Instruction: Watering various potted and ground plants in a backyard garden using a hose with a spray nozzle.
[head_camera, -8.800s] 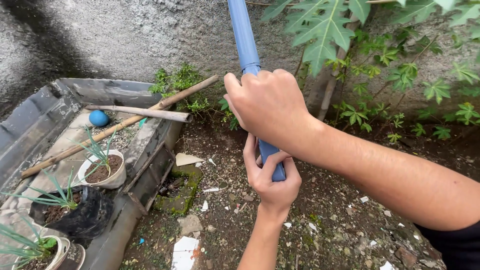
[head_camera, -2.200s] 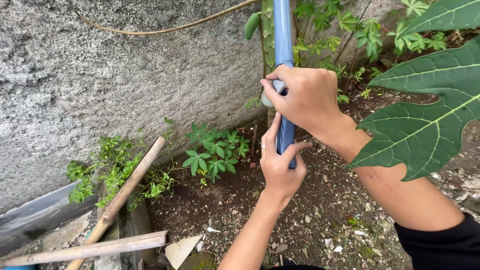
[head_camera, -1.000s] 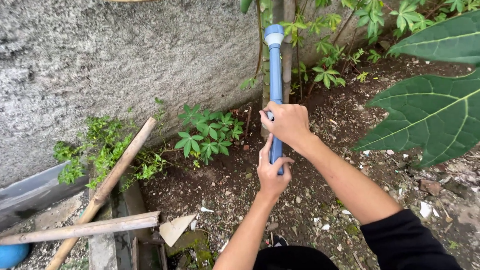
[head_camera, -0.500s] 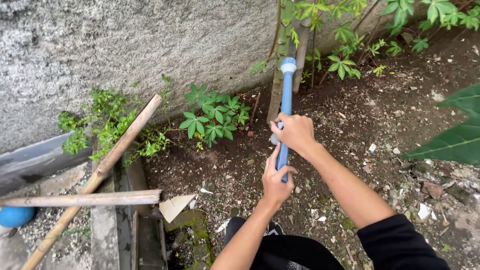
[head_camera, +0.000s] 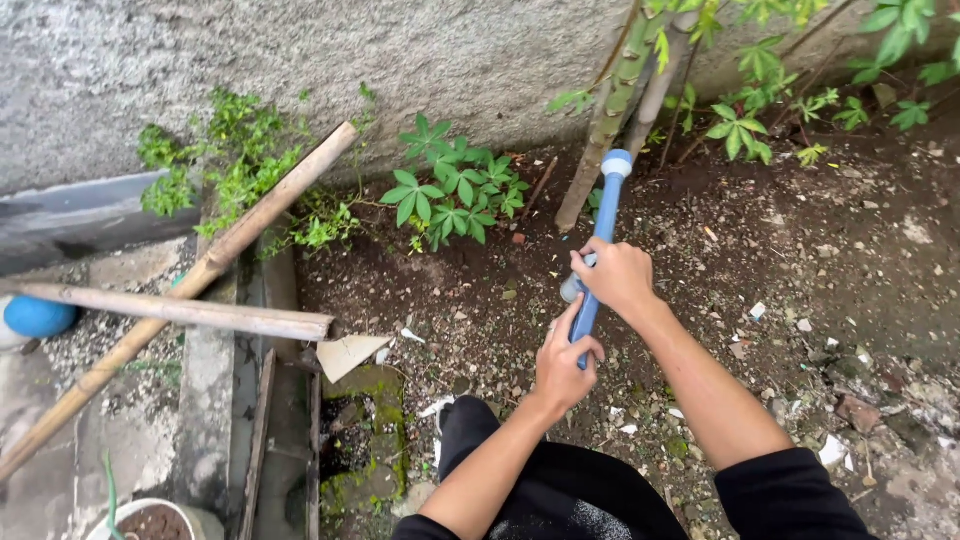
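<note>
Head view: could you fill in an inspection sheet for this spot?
Surface: bare soil strewn with pebbles and pale scraps.
Job's things: blue pipe with a pale collar at its far end, slanting over the soil.
Clutter: two bamboo poles crossed at left; blue ball; mossy slab.
Grippers: left hand closed around the pipe's near end; right hand closed around it further up.
Cables: nothing seen.
Surroundings: rough grey wall, leafy plants, pot at the bottom left.
</note>
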